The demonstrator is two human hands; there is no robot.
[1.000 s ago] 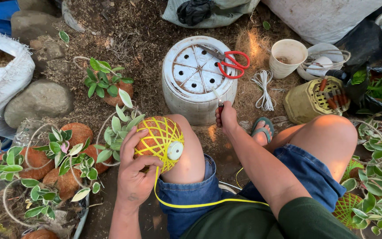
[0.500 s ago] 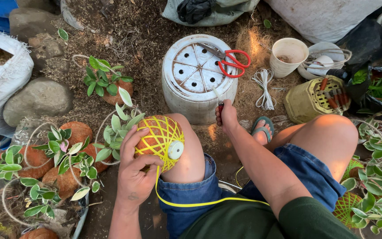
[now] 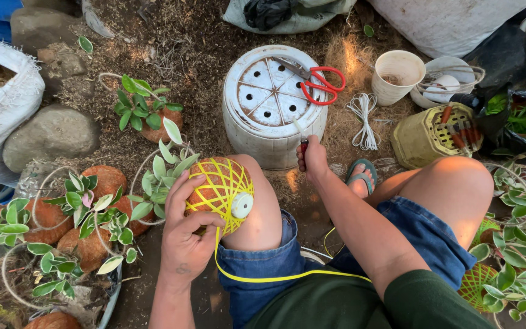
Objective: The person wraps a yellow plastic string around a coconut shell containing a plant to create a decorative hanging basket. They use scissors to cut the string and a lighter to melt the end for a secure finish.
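My left hand (image 3: 184,234) grips a brown coconut-husk ball (image 3: 220,194) wrapped in yellow cord, pressed against my left knee. A white round cap sits on the ball's side. A green plant (image 3: 162,170) sticks out behind it. The yellow cord (image 3: 275,279) trails from the ball across my lap. My right hand (image 3: 313,159) is closed around a small knife with a dark red handle (image 3: 303,141), its blade pointing up at the overturned white pot (image 3: 272,103). Red-handled scissors (image 3: 318,82) lie on top of that pot.
Several husk balls with green plants (image 3: 74,213) cluster at left, beside a grey rock (image 3: 47,134) and a white sack (image 3: 1,103). A white cord bundle (image 3: 363,119), a cream cup (image 3: 397,76) and a yellow basket (image 3: 427,134) lie at right. More plants (image 3: 518,244) fill the right edge.
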